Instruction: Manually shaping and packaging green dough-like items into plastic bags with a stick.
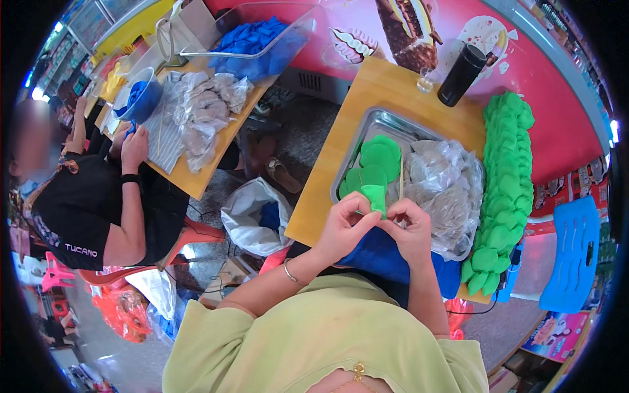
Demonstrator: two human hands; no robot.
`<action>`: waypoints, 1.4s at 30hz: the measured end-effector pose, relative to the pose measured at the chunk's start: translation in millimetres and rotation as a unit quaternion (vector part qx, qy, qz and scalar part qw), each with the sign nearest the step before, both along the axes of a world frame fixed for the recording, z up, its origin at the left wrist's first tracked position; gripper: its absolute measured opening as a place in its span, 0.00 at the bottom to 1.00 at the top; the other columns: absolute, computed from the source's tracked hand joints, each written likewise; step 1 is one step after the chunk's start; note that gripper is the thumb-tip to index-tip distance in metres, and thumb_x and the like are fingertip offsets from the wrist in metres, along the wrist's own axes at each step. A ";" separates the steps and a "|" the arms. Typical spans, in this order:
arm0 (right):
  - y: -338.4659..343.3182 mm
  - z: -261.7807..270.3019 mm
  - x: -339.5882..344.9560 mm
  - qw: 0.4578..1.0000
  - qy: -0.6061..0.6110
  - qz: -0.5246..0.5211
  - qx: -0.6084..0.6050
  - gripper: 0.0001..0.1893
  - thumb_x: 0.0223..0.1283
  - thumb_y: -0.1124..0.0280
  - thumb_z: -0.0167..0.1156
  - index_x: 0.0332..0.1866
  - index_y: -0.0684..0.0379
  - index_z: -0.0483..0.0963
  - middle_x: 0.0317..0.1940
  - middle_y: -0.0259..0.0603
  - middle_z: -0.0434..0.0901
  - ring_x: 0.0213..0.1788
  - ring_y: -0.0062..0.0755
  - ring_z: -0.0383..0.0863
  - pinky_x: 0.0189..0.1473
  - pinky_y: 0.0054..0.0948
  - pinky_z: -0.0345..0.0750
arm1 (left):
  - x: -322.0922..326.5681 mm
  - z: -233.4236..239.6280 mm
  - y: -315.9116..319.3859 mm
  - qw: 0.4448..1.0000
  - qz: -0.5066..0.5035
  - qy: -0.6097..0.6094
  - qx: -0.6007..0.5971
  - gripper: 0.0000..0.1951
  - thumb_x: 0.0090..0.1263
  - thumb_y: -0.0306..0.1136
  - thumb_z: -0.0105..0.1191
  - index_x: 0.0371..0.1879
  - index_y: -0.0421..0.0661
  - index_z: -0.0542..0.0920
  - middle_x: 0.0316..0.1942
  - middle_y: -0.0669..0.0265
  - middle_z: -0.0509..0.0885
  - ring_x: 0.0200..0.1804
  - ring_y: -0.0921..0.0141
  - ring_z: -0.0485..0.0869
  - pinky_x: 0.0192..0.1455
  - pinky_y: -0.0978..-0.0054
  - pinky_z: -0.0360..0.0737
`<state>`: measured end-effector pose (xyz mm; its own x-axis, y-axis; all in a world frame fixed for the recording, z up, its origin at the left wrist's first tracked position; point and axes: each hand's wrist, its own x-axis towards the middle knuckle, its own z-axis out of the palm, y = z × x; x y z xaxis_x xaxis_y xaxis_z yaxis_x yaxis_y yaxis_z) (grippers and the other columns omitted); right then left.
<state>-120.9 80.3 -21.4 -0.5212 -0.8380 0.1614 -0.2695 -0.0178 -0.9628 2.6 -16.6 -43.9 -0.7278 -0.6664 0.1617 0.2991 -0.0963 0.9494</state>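
Observation:
Between my two hands is a folded piece of green fabric (375, 198), over the near edge of a metal tray (355, 128). My left hand (348, 221) pinches it between thumb and fingertips. My right hand (409, 225) has thumb and fingers closed at its lower right edge; what lies inside those fingertips is hidden. Round green fabric pieces (381, 156) overlap in the tray just beyond my hands. A thin wooden stick (401, 178) lies beside them. Clear plastic bags with greyish contents (440, 182) fill the tray's right side.
Green rounded pieces (508, 182) form a long stack along the table's right edge. A black tumbler (462, 75) and a small clear cup (425, 81) stand at the back. Left, a co-worker (93, 206) handles a blue piece at another table (204, 172). A white sack (238, 216) stands between the tables.

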 end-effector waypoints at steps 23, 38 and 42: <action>-11.0 -3.7 14.3 0.972 0.191 -0.131 -0.046 0.07 0.48 0.86 0.56 0.33 0.64 0.71 0.30 0.37 0.73 0.29 0.22 0.75 0.31 0.19 0.74 | -13.8 16.7 -4.8 0.916 0.141 -0.076 -0.369 0.08 0.52 0.22 0.57 0.30 0.41 0.74 0.26 0.60 0.75 0.29 0.63 0.78 0.30 0.72 0.75; -16.8 -16.7 -4.3 0.979 0.041 -0.194 -0.049 0.09 0.51 0.84 0.55 0.38 0.63 0.70 0.33 0.37 0.73 0.33 0.23 0.74 0.36 0.23 0.73 | -37.5 -5.0 -0.7 0.996 -0.019 0.036 0.077 0.04 0.63 0.25 0.54 0.34 0.39 0.76 0.36 0.66 0.73 0.35 0.77 0.76 0.35 0.85 0.74; -16.0 -16.6 -5.3 0.986 -0.047 -0.154 -0.054 0.08 0.56 0.84 0.51 0.40 0.64 0.70 0.35 0.35 0.75 0.36 0.20 0.75 0.39 0.21 0.73 | -37.8 -14.5 -6.6 0.995 -0.029 -0.032 -0.095 0.05 0.61 0.28 0.54 0.33 0.41 0.75 0.39 0.66 0.72 0.38 0.76 0.73 0.35 0.82 0.72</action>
